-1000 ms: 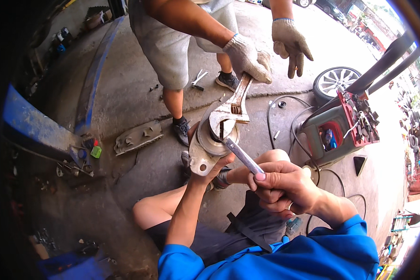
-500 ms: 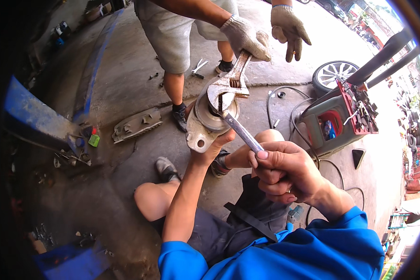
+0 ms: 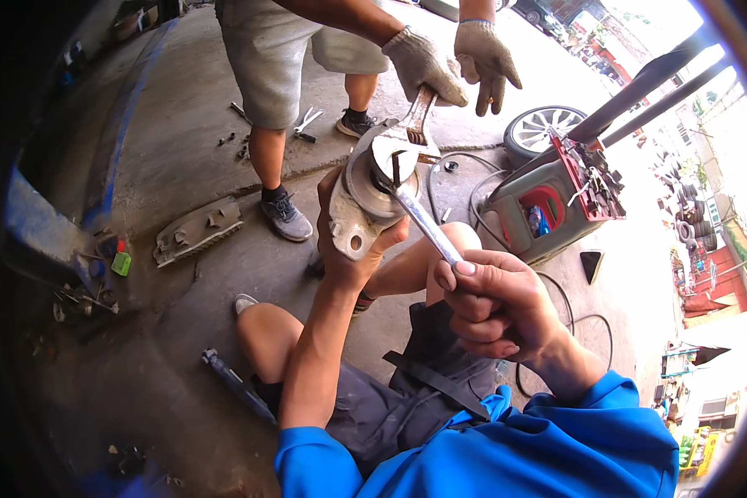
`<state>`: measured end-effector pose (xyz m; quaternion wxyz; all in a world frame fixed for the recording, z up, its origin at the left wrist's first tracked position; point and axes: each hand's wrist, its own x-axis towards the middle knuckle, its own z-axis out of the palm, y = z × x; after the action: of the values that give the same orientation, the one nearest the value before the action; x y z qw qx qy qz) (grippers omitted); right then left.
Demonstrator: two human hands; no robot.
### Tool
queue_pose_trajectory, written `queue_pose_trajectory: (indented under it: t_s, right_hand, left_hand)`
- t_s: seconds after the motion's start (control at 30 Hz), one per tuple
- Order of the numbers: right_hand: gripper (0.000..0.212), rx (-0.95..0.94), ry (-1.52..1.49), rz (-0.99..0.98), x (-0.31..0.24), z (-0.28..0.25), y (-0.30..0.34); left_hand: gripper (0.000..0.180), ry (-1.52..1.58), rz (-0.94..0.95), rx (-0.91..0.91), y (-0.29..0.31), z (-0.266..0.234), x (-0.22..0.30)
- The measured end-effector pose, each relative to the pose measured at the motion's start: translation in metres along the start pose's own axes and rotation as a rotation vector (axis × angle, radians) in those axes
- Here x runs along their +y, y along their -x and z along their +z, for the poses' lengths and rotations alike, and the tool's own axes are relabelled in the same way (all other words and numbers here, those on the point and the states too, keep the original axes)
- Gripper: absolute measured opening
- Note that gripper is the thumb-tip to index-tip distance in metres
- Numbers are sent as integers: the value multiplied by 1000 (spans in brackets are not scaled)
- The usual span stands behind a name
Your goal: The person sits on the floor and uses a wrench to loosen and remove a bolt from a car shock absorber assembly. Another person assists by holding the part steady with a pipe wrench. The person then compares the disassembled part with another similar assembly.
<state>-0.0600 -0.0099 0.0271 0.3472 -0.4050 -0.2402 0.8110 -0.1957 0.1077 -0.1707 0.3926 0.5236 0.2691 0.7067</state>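
My left hand (image 3: 346,270) grips a metal strut mount (image 3: 349,217) from below, its fingers wrapped round the flange with a bolt hole. Between thumb and curled fingers, my right hand (image 3: 498,303) holds the end of a silver wrench (image 3: 430,226). The wrench's far end meets the mount's centre, where the exact contact is hidden. Over the top of the mount lie the jaws of a large adjustable wrench (image 3: 401,149). A co-worker's gloved hand (image 3: 427,66) holds that tool by its handle; the co-worker's other gloved hand (image 3: 485,62) hangs beside it, holding nothing visible.
At right stands a grey stool-like box (image 3: 502,236) topped by a red tool tray (image 3: 589,183). Behind it lies a wheel (image 3: 548,129), with a black hose (image 3: 568,299) nearby. On the left are a metal plate (image 3: 197,232), a green bottle (image 3: 122,263) and a blue post (image 3: 50,232).
The whole view has shifted, so the surroundings sit farther left. A dark bar on the floor has come into sight by my left knee. Both hands keep their holds.
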Motion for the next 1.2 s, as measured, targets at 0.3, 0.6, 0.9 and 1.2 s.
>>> queue_pose_trajectory:
  t_s: [0.3,0.6,0.9,1.2]
  right_hand:
    - [21,38,-2,-54,18,14,2]
    - [21,71,-28,-106,36,22,7]
    - [21,114,-48,-145,49,33,8]
    - [21,110,-57,-171,60,40,9]
  left_hand:
    - [95,42,-32,-34,2,-4,1]
    - [96,64,31,-41,3,-3,6]
    - [95,140,3,-52,6,-2,7]
    - [93,138,105,-77,3,-9,17]
